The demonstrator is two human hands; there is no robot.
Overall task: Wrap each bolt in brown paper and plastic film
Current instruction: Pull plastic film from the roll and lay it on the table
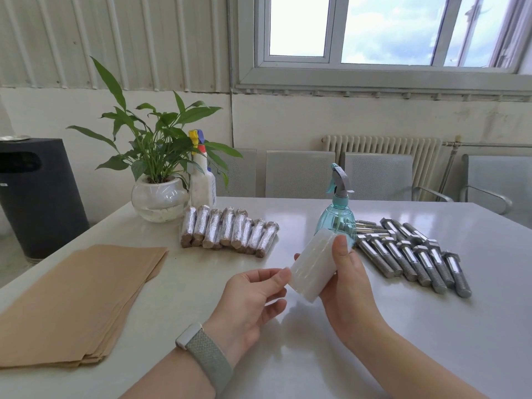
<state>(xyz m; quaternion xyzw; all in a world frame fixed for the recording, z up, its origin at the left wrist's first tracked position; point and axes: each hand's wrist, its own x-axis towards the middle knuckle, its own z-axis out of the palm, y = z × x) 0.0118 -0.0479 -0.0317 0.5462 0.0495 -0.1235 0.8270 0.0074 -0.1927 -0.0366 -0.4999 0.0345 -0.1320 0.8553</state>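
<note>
A stack of brown paper sheets (77,303) lies flat at the lower left of the frame on the white table (403,335). Above it, towards the middle, a row of wrapped bolts (230,231) lies side by side in front of a potted plant (157,174) and a white spray bottle (203,180). At lower centre the left hand (247,300), a band on its wrist, pinches the lower edge of a roll of plastic film (313,266) between thumb and forefinger. The right hand (348,286) grips that roll above the table, thumb curled over its upper end. Just behind stands a teal spray bottle (336,214). At the right, bare steel bolts (417,254) lie in a loose row.
</note>
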